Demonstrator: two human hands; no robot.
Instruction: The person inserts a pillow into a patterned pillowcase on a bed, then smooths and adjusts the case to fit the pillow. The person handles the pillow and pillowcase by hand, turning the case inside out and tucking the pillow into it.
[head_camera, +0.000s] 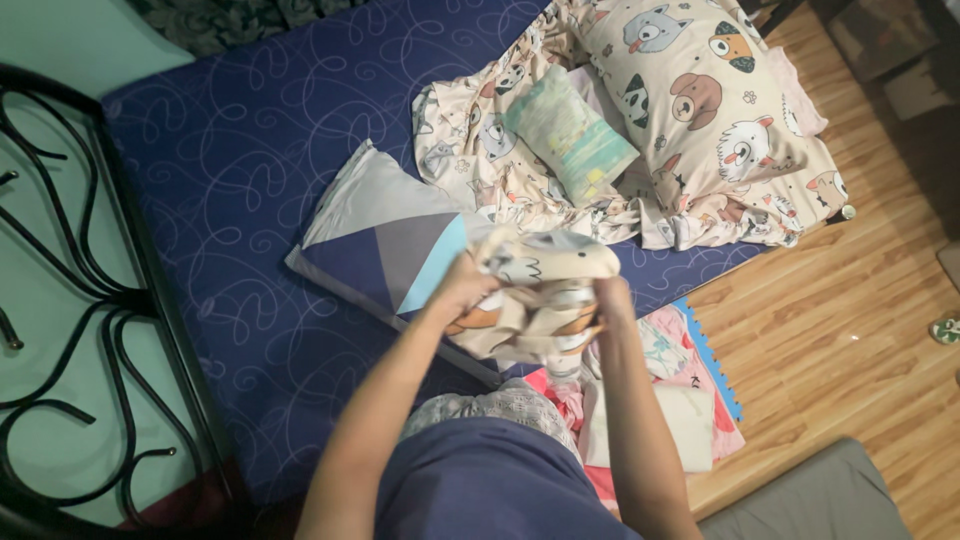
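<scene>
Landmark: the blue-and-grey pillow (385, 245) on the navy mattress (230, 150).
Left hand (462, 283): your fingers clench the bunched animal-print pillowcase (540, 295), just right of the pillow.
Right hand (612, 300): your fingers grasp the same pillowcase's far side.
Beyond the pillow: animal-print bedding (700, 100), small green pillow (570, 130).

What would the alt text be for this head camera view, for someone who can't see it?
Seen from above, a person's left hand and right hand grip a bunched cream animal-print cloth over a navy bed. A geometric grey-and-blue pillow lies beneath it, and a pile of matching animal-print bedding lies further off.
</scene>
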